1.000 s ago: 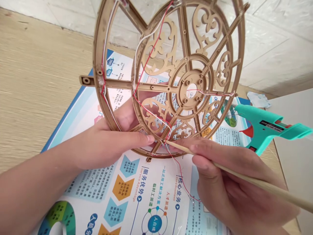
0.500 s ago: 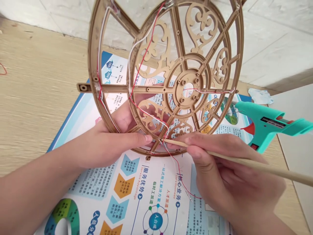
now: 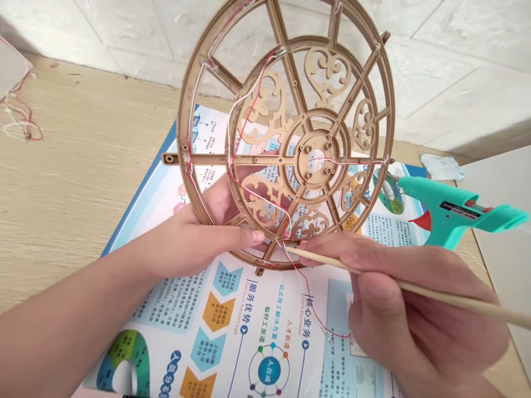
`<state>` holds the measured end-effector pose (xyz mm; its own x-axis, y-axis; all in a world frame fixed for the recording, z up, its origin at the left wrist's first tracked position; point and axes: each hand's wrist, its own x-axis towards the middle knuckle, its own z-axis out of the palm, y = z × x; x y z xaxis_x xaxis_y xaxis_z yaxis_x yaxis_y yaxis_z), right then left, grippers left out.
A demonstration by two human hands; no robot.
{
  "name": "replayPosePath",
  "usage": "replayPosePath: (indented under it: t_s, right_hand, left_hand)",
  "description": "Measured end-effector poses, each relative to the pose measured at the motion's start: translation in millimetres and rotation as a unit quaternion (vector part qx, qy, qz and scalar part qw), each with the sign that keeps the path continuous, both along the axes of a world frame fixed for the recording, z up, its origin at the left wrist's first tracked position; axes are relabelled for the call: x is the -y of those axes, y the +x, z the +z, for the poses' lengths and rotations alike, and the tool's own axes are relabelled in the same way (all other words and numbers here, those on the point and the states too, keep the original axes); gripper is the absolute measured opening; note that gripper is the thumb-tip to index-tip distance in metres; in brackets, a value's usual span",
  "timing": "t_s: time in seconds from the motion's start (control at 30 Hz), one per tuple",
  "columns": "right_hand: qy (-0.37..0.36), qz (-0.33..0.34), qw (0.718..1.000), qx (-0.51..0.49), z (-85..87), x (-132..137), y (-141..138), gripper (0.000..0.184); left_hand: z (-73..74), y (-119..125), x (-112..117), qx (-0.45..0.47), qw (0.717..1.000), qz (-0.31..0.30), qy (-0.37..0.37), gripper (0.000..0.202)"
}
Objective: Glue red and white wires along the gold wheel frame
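My left hand [image 3: 203, 237] grips the lower rim of a round tan fretwork frame [image 3: 181, 121], with the thumb in front and the fingers behind. The frame stands upright, with a drilled hub [image 3: 315, 160] and scrolled panels. Red and white thin wires [image 3: 249, 116] run along its spokes and rim. My right hand [image 3: 406, 298] is shut on a long wooden stick [image 3: 435, 293], whose tip rests among the wires at the frame's lower rim. A loose red wire [image 3: 315, 315] hangs below the frame, over the printed poster.
A printed poster [image 3: 232, 309] lies on a light wood surface [image 3: 83, 166]. A turquoise hot glue gun [image 3: 452, 213] lies at the right, with crumpled white paper [image 3: 440, 166] behind it. A wire tangle [image 3: 20, 121] sits at the far left, and a tiled wall [image 3: 456, 44] rises behind.
The frame now sits further right and looks slightly smaller in view. My right hand and the stick's tip have shifted right and down. A wire tangle has come into view at the far left.
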<state>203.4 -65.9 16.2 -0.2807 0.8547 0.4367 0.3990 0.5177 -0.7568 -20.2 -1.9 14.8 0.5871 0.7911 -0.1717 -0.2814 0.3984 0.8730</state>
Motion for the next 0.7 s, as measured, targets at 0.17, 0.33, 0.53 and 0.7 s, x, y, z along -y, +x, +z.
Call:
replayPosePath:
  t_s: [0.17, 0.33, 0.53, 0.7]
  right_hand:
    - [-0.01, 0.06, 0.998, 0.011, 3.6, -3.4, 0.1, 0.024]
    - [0.01, 0.062, 0.996, 0.061, 5.8, -3.4, 0.8, 0.025]
    - [0.019, 0.028, 0.997, 0.071, 5.2, -1.8, 0.6, 0.029]
    - [0.023, 0.053, 0.998, -0.004, 5.0, -5.6, -4.7, 0.05]
  left_hand:
    - [-0.6, -0.7, 0.0, -0.001, 1.0, 0.006, 0.009, 0.075]
    - [-2.8, -2.6, -0.4, 0.008, 1.0, 0.006, 0.0, 0.073]
    - [-5.0, -2.4, 0.1, 0.034, 0.999, -0.005, 0.01, 0.076]
    - [-3.5, -1.5, 1.1, 0.028, 0.999, 0.015, -0.015, 0.079]
